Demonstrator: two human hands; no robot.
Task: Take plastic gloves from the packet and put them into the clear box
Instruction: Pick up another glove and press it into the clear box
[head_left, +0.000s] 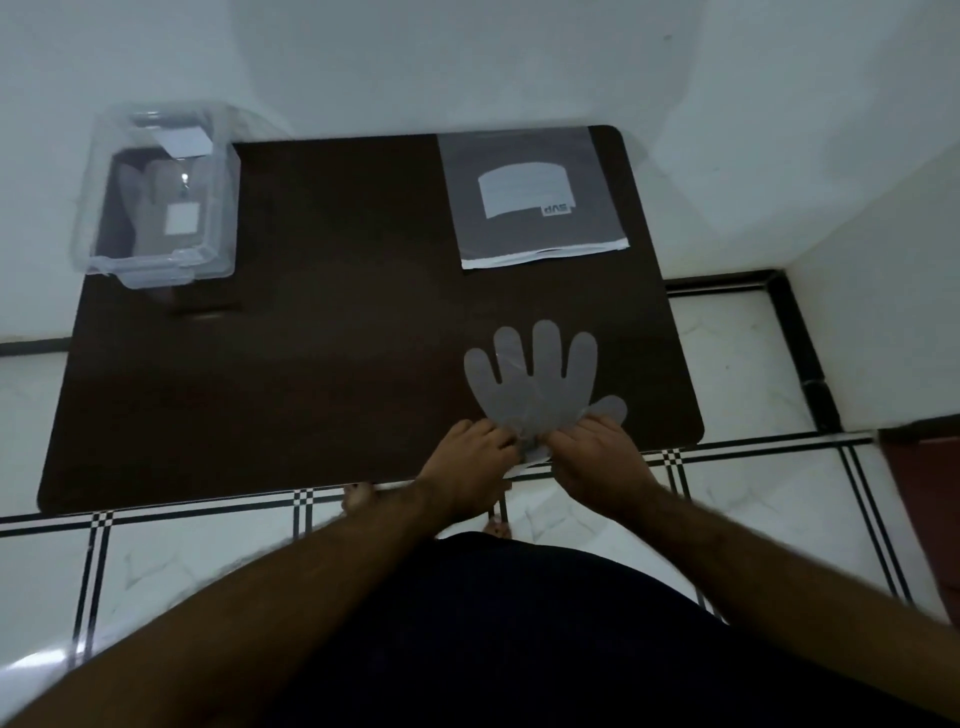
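Observation:
A translucent plastic glove (535, 382) lies flat on the dark table near its front edge, fingers pointing away from me. My left hand (467, 462) and my right hand (597, 462) both pinch the glove's cuff, side by side at the table's edge. The glove packet (540, 228), grey with a white label, lies flat at the table's back right. The clear box (213, 208) stands at the back left corner with its lid up; a glove shape shows inside it.
The dark brown table (311, 374) stands against a white wall. White tiled floor with black lines runs around it. My bare feet (358, 499) show under the front edge. A dark red object (930, 493) sits at the far right.

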